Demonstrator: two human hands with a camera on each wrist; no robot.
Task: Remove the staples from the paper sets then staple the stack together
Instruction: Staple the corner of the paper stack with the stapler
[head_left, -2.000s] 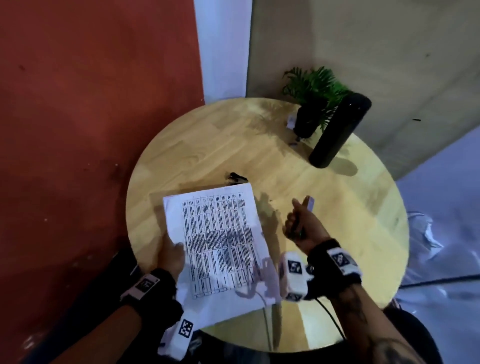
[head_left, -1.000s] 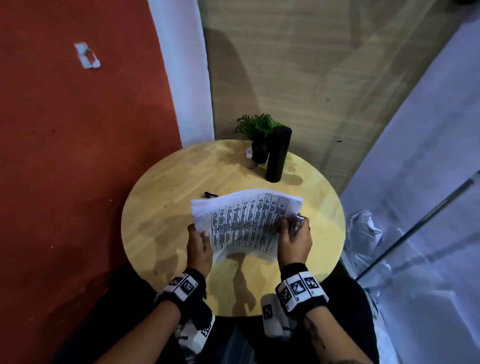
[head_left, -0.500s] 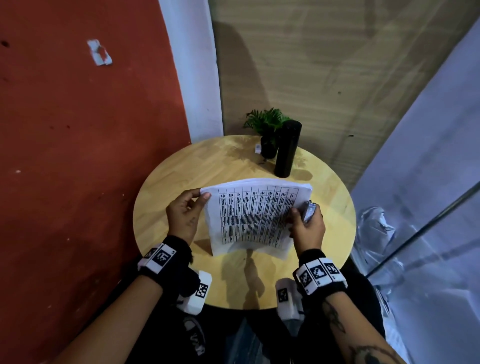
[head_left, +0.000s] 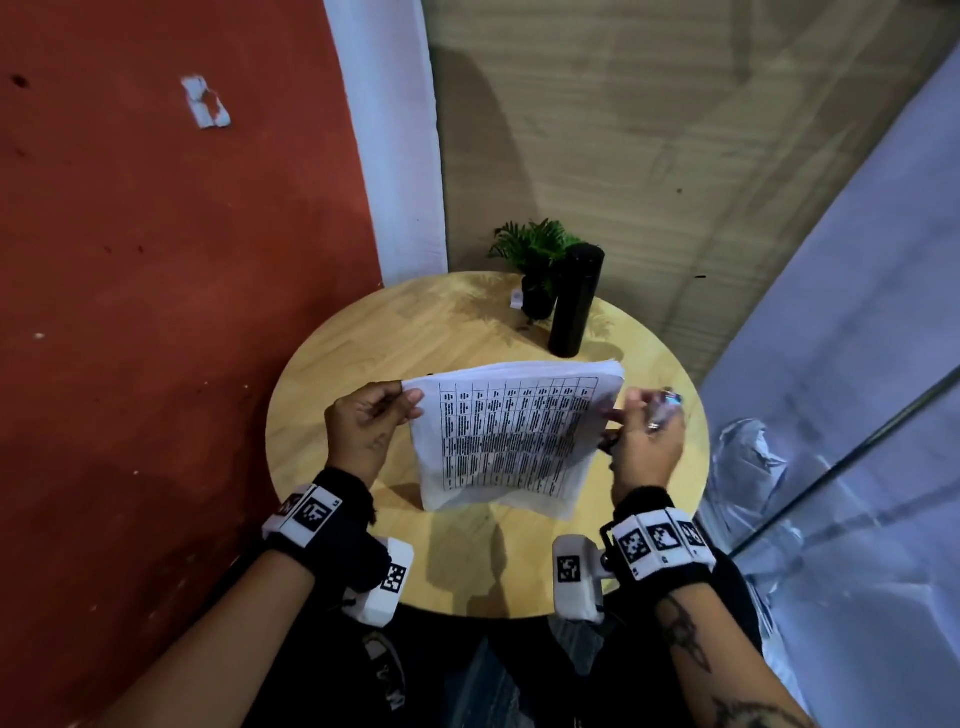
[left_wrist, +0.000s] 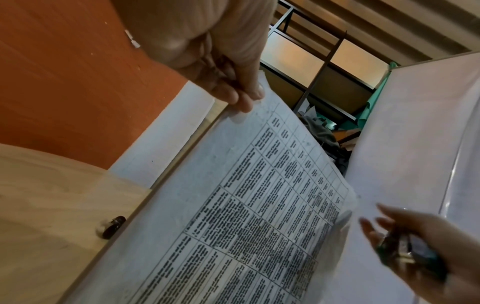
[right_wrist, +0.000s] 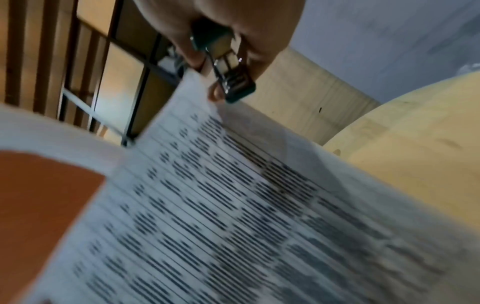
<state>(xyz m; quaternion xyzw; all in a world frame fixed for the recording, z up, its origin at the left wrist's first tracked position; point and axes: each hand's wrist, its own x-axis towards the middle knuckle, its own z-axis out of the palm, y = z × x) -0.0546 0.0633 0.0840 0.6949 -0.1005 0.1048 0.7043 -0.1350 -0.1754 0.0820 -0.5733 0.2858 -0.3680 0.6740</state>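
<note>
A stack of printed paper sheets (head_left: 514, 436) stands tilted above the round wooden table (head_left: 363, 353), held up between both hands. My left hand (head_left: 404, 401) pinches its top left corner, thumb in front, which the left wrist view shows too as the left hand (left_wrist: 244, 96) on the paper stack (left_wrist: 259, 205). My right hand (head_left: 631, 421) grips a small metal stapler (head_left: 670, 400) while its fingertips touch the stack's right edge. In the right wrist view the stapler (right_wrist: 231, 82) sits just beside the paper's upper corner (right_wrist: 197, 86).
A tall black bottle (head_left: 574, 301) and a small potted plant (head_left: 535, 254) stand at the table's far side. A small dark tool (left_wrist: 114, 226) lies on the table behind the stack. A red wall is at the left, clear plastic sheeting at the right.
The stack has been lifted off the table and stood up between both hands. My left hand went from the lower edge to the top left corner and now pinches it.
</note>
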